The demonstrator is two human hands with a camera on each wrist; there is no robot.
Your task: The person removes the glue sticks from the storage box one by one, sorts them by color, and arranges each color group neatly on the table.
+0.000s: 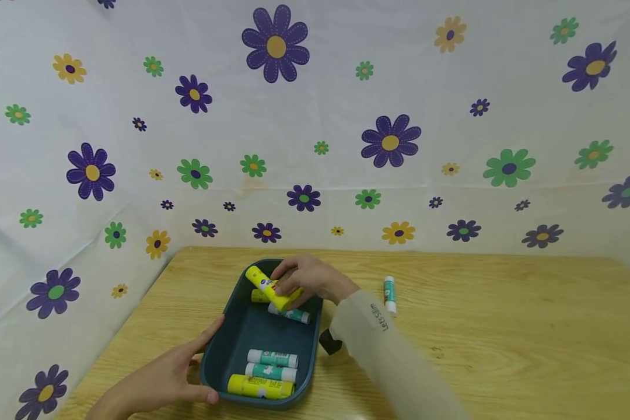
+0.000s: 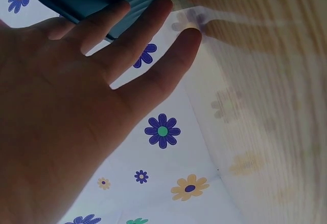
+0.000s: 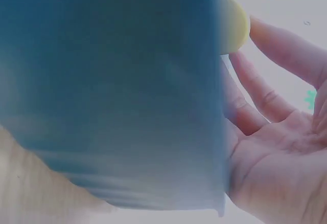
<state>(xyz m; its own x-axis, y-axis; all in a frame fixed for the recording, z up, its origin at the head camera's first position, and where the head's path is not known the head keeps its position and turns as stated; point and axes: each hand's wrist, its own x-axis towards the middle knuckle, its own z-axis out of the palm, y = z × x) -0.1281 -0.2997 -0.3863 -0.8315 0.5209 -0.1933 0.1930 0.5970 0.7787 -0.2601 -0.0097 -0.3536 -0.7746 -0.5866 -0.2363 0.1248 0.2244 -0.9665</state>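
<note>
My right hand [image 1: 312, 279] pinches a yellow glue stick [image 1: 263, 285] over the far end of a dark blue bin [image 1: 257, 326]. In the right wrist view the round end of that glue stick [image 3: 234, 24] shows past the bin's wall [image 3: 117, 106]. Below it in the bin lie another yellow glue stick [image 1: 259, 296] and a white-and-teal one [image 1: 290, 314]. Two white-and-teal glue sticks [image 1: 272, 357] and a yellow one [image 1: 261, 387] lie side by side at the near end. With fingers spread, my left hand [image 1: 163, 373] touches the bin's left side.
A single white-and-teal glue stick [image 1: 389, 296] lies on the wooden table [image 1: 504, 332], right of the bin. A flowered white cloth [image 1: 336, 105] hangs behind the table. A black object [image 1: 329, 342] sits at my right wrist, beside the bin.
</note>
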